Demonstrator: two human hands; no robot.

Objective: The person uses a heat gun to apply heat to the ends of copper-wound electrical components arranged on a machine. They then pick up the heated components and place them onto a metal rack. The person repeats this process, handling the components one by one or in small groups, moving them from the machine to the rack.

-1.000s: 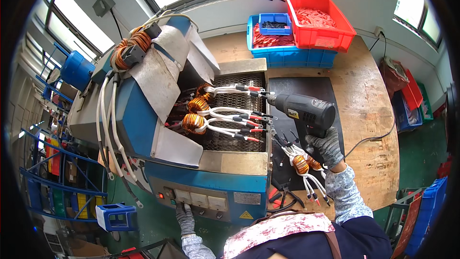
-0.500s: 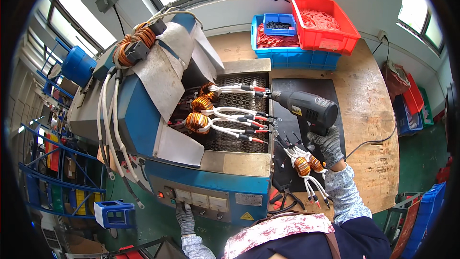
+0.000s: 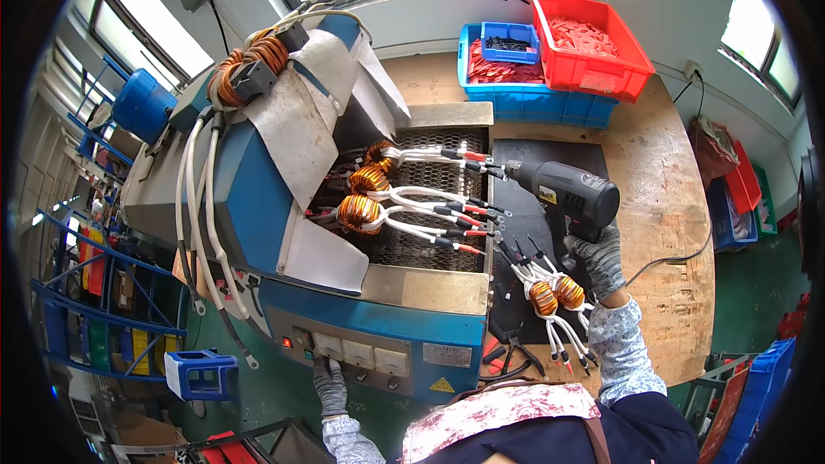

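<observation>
My right hand (image 3: 597, 259), in a grey knitted glove, grips the handle of a black heat gun (image 3: 569, 194). The gun's nozzle points left, at the metal lug ends of white cables on three copper-wound ring coils (image 3: 359, 213). These coils lie on the metal mesh belt (image 3: 406, 256) of a blue heating machine (image 3: 369, 314), their windings toward its mouth. My left hand (image 3: 330, 388), also gloved, reaches up to the machine's front panel beside its pale switches (image 3: 357, 352). Its fingers are stretched out and hold nothing. Two more wound coils (image 3: 543, 298) lie below the gun, near my right wrist.
Under the gun, a black mat (image 3: 516, 151) covers part of the wooden table (image 3: 666, 232). Pliers (image 3: 514, 354) lie near the machine's corner. A red bin (image 3: 593, 73) and blue bin (image 3: 537, 107) stand at the back. The gun's cord (image 3: 670, 259) trails right.
The heat gun has shifted slightly right, away from the cable ends. My left hand stays at the panel. The whole view has moved a little.
</observation>
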